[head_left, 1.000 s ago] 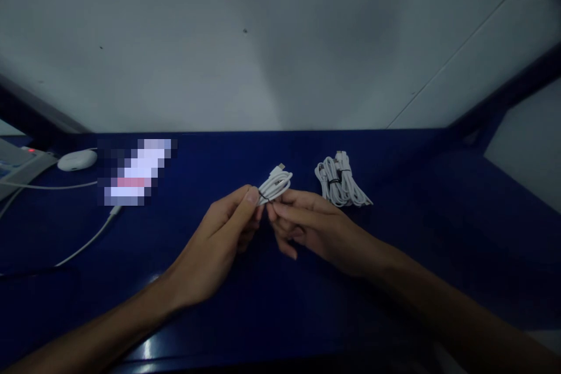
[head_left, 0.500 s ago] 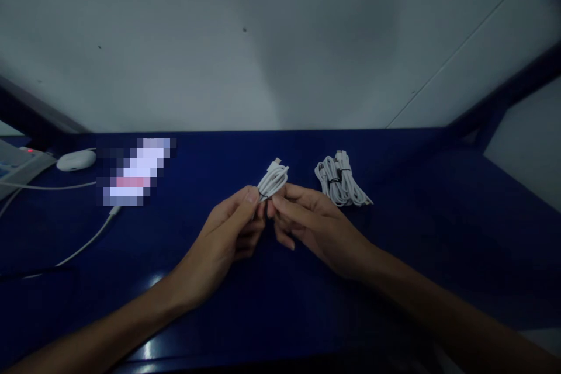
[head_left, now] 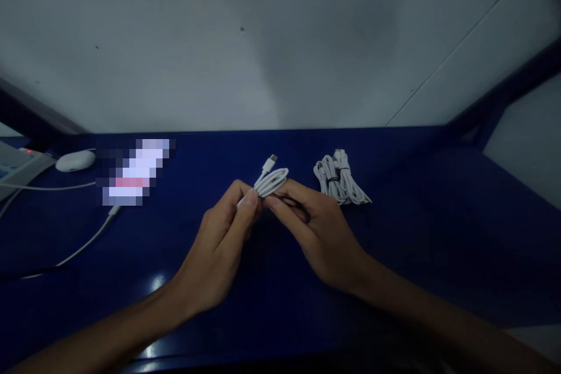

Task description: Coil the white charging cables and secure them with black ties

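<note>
A coiled white charging cable [head_left: 274, 181] is pinched between the thumb and fingers of my left hand [head_left: 225, 231]. Its plug [head_left: 269, 162] sticks up and away from the coil, metal tip upward. My right hand [head_left: 322, 231] is closed right beside the coil, its thumb toward my left fingertips. From the coil a thin black cable tie [head_left: 291, 201] runs loosely across into my right fingers, which hold it. The fingertips of both hands are partly hidden. To the right of my right hand lie several bundled white cables [head_left: 342, 178], bound with black ties.
A blurred-out phone-like device [head_left: 140, 172] lies on the blue table [head_left: 210, 158], with a white cable [head_left: 92, 239] plugged in. A white rounded case [head_left: 75, 160] and a power strip [head_left: 26, 163] with a red light are at the left. A pale wall [head_left: 184, 58] stands behind.
The black tie, earlier wound around the coil, now trails off it into my right hand. The plug has swung away from the coil. My right fingers have closed in.
</note>
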Demonstrator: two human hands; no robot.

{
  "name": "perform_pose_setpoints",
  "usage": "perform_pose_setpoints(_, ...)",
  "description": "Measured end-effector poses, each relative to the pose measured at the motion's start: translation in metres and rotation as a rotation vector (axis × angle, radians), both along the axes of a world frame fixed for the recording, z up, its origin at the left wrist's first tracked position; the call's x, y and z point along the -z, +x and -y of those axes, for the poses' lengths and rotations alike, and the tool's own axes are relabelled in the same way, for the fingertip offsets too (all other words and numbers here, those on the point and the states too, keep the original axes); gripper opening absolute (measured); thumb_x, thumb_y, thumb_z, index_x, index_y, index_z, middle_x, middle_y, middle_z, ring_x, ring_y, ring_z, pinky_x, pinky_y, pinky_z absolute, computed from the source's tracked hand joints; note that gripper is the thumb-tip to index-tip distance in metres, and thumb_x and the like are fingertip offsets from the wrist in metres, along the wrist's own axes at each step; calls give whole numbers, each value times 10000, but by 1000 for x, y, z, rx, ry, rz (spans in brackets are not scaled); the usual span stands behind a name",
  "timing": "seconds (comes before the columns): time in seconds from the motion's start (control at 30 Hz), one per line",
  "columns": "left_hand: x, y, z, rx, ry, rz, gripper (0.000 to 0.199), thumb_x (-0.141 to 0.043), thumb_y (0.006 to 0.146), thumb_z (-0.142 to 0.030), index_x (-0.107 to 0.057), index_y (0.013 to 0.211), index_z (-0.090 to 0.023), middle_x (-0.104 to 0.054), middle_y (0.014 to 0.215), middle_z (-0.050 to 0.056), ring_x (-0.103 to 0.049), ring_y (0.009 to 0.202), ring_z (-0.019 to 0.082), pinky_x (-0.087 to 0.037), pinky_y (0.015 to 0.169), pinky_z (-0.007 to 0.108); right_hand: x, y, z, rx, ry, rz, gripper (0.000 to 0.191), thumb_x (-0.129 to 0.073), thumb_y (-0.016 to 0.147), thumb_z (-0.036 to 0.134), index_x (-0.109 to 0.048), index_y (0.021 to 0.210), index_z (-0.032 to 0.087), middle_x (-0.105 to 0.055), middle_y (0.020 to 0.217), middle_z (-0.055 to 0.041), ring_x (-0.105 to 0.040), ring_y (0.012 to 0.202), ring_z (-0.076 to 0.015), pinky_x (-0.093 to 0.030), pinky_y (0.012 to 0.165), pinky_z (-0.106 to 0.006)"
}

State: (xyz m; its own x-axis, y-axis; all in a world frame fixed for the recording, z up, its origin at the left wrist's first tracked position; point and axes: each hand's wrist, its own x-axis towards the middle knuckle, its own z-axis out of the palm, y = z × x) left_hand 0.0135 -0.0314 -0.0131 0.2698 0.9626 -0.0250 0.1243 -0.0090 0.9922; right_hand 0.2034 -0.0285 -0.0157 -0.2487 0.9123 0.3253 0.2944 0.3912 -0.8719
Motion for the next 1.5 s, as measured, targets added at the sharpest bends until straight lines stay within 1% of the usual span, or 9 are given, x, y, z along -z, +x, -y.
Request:
perform_pose_setpoints(0.17, 0, 2, 1, 6, -21, -21, 446, -484, 1158, -564, -486, 858, -233, -431, 742, -43, -367, 648, 133, -314, 547, 272, 10, -1, -3, 103, 504, 298, 241, -554, 1119, 73, -668, 927, 164, -594, 794, -20, -484, 739, -175, -421, 703, -342)
perform_pose_setpoints(0.27, 1, 2, 0, 22, -38, -38, 455, -481, 1159, -566, -510, 855, -229, -482, 721, -42, -404, 619, 122, -317, 535, 271, 13, -2, -5, 108, 588, 444, 307, -511, 1101, 25, -655, 862, 155, -571, 769, -42, -453, 726, -192, -405, 687, -362)
perform_pose_setpoints(0.63, -3, -2, 0, 19, 74, -120, 415, -541, 1152, -518, -568, 863, -221, -481, 736, -49, -413, 635, 110, -333, 557, 265, 9, 1, -2, 90, 488, 261, 177, -585, 1122, 123, -631, 961, 180, -603, 805, 1, -505, 714, -152, -440, 695, -324)
perform_pose_setpoints(0.87, -8, -3, -4, -22, 134, -140, 355, -676, 1093, -454, -695, 831, -216, -556, 766, -39, -531, 635, 109, -414, 591, 282, 0, 4, 0, 49, 148, 34, 189, -645, 1099, 143, -677, 930, 220, -660, 821, 38, -594, 715, -120, -463, 674, -288)
perform_pose_setpoints(1.0, -7, -5, -7, -12, 76, -56, 257, -701, 1081, -418, -742, 910, -230, -635, 777, -35, -598, 689, 132, -482, 645, 277, -6, 7, -2, -15, -109, -65, 207, -646, 1108, 224, -679, 904, 229, -546, 709, 65, -484, 610, -106, -395, 577, -272)
perform_pose_setpoints(1.1, -7, -5, -10, 2, 87, 43, 113, -756, 1051, -343, -786, 1117, -256, -737, 960, -14, -687, 860, 158, -555, 790, 281, -8, 10, -5, -98, -221, -120, 233, -663, 1103, 269, -666, 873, 229, -489, 686, 71, -433, 601, -106, -360, 564, -269)
perform_pose_setpoints(1.2, -8, -4, -13, 22, 114, 104, 210, -787, 1026, -289, -797, 1235, -267, -781, 1105, 17, -729, 954, 182, -584, 882, 308, -9, 11, -7, -167, -265, -139, 244, -665, 1096, 261, -640, 855, 224, -509, 732, 62, -440, 637, -109, -363, 598, -279)
perform_pose_setpoints(1.33, -11, -4, -19, 37, 28, 195, 384, -871, 951, -256, -788, 1326, -275, -813, 1119, 29, -766, 1000, 205, -608, 919, 310, -11, 13, -7, -238, -321, -136, 218, -651, 1098, 257, -644, 882, 224, -561, 800, 41, -486, 706, -129, -388, 642, -298)
perform_pose_setpoints(1.5, -12, -7, -25, 200, -95, 212, 203, -753, 1046, -264, -854, 1219, -235, -833, 1170, 71, -779, 1074, 232, -596, 1012, 348, -11, 16, -8, -246, -339, -170, 165, -658, 1090, 253, -672, 929, 222, -585, 852, 24, -522, 744, -141, -419, 649, -299)
